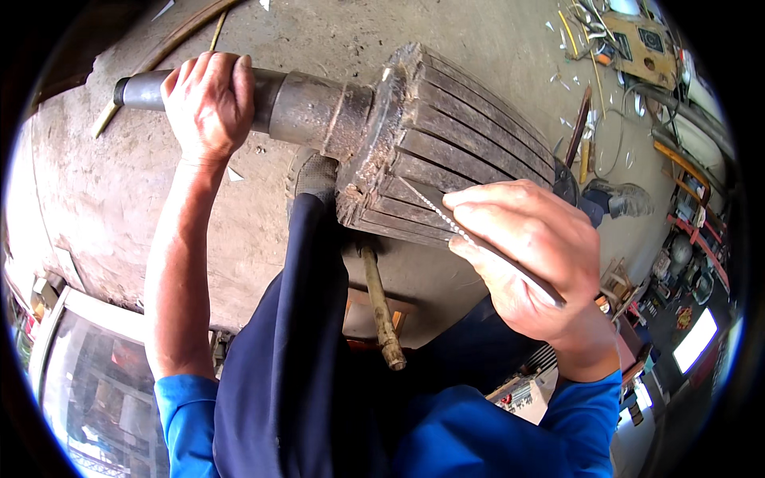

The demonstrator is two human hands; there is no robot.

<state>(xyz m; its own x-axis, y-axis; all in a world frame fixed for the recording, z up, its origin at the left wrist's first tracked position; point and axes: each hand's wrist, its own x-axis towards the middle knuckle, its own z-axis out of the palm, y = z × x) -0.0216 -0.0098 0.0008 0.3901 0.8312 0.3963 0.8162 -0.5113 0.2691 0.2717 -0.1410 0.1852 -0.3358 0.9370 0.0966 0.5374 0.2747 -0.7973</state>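
Wearing blue sleeves [586,410] along the lower edge of the frame. Pinching a thin notched-edge blade [522,279] in the right hand [538,239], right of centre, fingers pressed together along the upper side, thumb underneath. Pointing the blade's tip up and left over the lower ribs of a grooved drum [462,127], large in the centre of the frame; contact there impossible to tell. Gripping the drum's stepped shaft [311,107] at upper left in the left hand [209,99], fingers curled side by side around the shaft, thumb on the side toward the drum. Also wearing dark navy trousers [267,382], below the drum in the lower half. Visible between the legs, just below centre, a wooden rod [376,291]. Seen beneath the shaft, a boot [315,171] on a scuffed concrete floor [311,32]. Farther out, at lower left, a white-framed glass panel [103,398]; at upper right, a tan board [644,52] among cables and scattered scraps
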